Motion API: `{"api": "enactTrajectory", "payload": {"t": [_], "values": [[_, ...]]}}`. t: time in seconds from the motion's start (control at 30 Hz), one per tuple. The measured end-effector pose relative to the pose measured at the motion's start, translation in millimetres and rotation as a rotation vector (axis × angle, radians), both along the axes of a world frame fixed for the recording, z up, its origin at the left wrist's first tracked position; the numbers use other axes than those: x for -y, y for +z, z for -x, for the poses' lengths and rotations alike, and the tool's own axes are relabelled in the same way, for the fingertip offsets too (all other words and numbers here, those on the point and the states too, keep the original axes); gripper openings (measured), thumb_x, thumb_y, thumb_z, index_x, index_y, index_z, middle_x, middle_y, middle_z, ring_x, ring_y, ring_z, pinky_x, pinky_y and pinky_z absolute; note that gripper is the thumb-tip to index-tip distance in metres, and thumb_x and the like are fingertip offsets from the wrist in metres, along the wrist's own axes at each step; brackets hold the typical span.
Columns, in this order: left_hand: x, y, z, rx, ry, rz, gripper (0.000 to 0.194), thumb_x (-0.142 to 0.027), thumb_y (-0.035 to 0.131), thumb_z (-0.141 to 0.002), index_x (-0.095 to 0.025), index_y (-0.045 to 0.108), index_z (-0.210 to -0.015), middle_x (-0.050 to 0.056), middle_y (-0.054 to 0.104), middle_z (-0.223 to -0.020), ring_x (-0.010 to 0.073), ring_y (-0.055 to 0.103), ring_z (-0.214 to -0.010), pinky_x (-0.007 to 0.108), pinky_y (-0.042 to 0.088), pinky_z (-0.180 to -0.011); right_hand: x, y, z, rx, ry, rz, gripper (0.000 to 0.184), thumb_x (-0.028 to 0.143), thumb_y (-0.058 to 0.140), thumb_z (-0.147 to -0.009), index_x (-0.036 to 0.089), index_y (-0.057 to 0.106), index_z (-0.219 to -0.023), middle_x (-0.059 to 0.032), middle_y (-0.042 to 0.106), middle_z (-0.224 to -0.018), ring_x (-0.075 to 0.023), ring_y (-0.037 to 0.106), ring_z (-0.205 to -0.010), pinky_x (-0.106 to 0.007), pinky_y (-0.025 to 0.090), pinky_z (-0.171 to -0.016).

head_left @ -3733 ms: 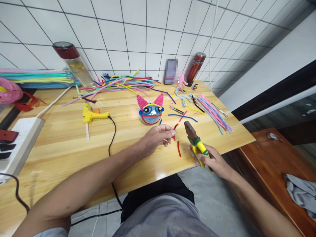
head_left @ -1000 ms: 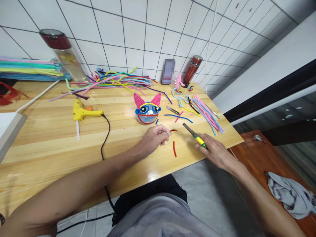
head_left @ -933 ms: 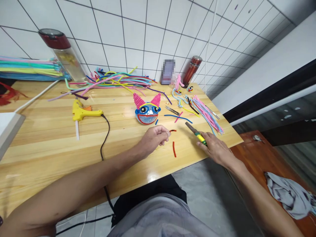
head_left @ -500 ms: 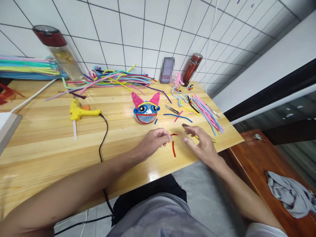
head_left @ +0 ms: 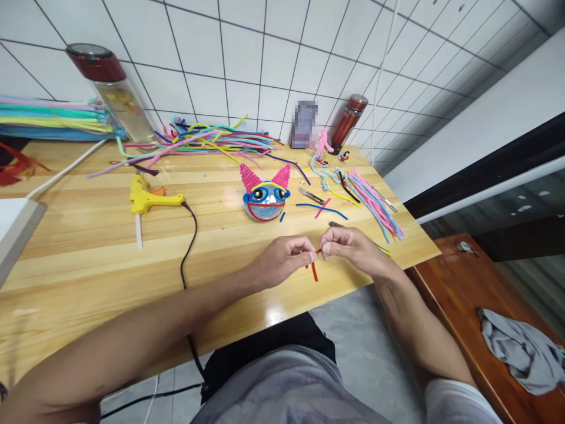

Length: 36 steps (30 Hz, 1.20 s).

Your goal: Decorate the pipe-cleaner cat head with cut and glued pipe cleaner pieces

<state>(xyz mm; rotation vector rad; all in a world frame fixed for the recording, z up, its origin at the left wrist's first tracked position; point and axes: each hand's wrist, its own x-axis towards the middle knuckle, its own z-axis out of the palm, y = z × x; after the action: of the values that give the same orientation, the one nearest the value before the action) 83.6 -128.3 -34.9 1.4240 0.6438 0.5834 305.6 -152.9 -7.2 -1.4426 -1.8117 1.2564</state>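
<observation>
My left hand [head_left: 289, 259] pinches a short red pipe cleaner [head_left: 319, 251] over the front of the table. The fingertips of my right hand [head_left: 346, 246] are closed on the other end of it, so only a little red shows between the hands. Just below my left fingertips lies another red pipe cleaner piece [head_left: 315, 272] on the wood. A face figure [head_left: 266, 200] with pink pipe cleaner ears, blue-ringed eyes and a red-outlined mouth stands behind my left hand. Partly hidden behind my right hand is a dark-handled tool [head_left: 335, 224].
On the left lies a yellow glue gun [head_left: 152, 200] with its black cord [head_left: 182, 277] running off the front edge. Small snips [head_left: 311, 195] and blue and pink pieces lie beyond my hands. Pipe cleaner bundles [head_left: 375, 203], a bottle [head_left: 121, 100], a flask [head_left: 351, 121] and a phone [head_left: 304, 125] stand or lie around.
My right hand has moved left and closed from an open pose onto the red pipe cleaner held by my left hand. The view has shifted slightly.
</observation>
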Motion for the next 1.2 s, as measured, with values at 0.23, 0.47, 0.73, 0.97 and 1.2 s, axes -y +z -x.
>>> {"api": "enactTrajectory", "payload": {"t": [0.23, 0.47, 0.73, 0.97, 1.2], "values": [[-2, -12.7, -2, -0.037, -0.007, -0.022, 0.016, -0.035, 0.062, -0.082, -0.019, 0.063, -0.079, -0.002, 0.059, -0.071, 0.0131, 0.051, -0.067, 0.027, 0.04, -0.066, 4, -3.3, 3, 0.207, 0.054, -0.159, 0.04, 0.057, 0.06, -0.098, 0.02, 0.066, -0.084, -0.0039, 0.07, -0.078, -0.0177, 0.063, -0.073, -0.032, 0.051, -0.074], [3, -12.8, -2, -0.051, -0.05, 0.003, 0.02, -0.039, 0.062, -0.082, -0.019, 0.061, -0.077, -0.005, 0.051, -0.065, 0.0122, 0.044, -0.062, 0.026, 0.034, -0.061, 14, -7.2, 6, 0.126, 0.04, -0.107, 0.043, 0.061, 0.057, -0.099, 0.021, 0.064, -0.084, -0.0035, 0.069, -0.076, -0.0179, 0.063, -0.072, -0.032, 0.052, -0.073], [13, -11.8, 0, -0.113, -0.126, -0.38, 0.016, -0.021, 0.056, -0.092, -0.021, 0.059, -0.076, 0.0, 0.061, -0.075, 0.0163, 0.053, -0.071, 0.029, 0.04, -0.068, 26, 6.7, -4, 0.361, -0.011, -0.241, 0.029, 0.045, 0.056, -0.102, 0.023, 0.066, -0.087, -0.0025, 0.073, -0.081, -0.0176, 0.067, -0.075, -0.03, 0.051, -0.074], [17, -9.0, -3, -0.103, -0.009, -0.269, 0.018, -0.031, 0.056, -0.096, -0.021, 0.06, -0.082, 0.004, 0.065, -0.082, 0.0192, 0.059, -0.078, 0.033, 0.044, -0.075, -41, -2.7, -84, 0.735, -0.5, -0.417, 0.025, 0.035, 0.053, -0.099, 0.019, 0.07, -0.09, -0.0139, 0.075, -0.087, -0.0261, 0.066, -0.084, -0.035, 0.042, -0.074], [-7, -15.2, -4, 0.09, 0.111, 0.275, 0.032, -0.045, 0.075, -0.081, -0.017, 0.063, -0.09, -0.001, 0.066, -0.073, 0.009, 0.054, -0.058, 0.023, 0.039, -0.056, -62, -48.7, -117, 0.937, -0.49, -0.371, 0.031, 0.02, 0.048, -0.092, 0.015, 0.076, -0.105, -0.0193, 0.077, -0.114, -0.0306, 0.068, -0.105, -0.039, 0.048, -0.087]]}}
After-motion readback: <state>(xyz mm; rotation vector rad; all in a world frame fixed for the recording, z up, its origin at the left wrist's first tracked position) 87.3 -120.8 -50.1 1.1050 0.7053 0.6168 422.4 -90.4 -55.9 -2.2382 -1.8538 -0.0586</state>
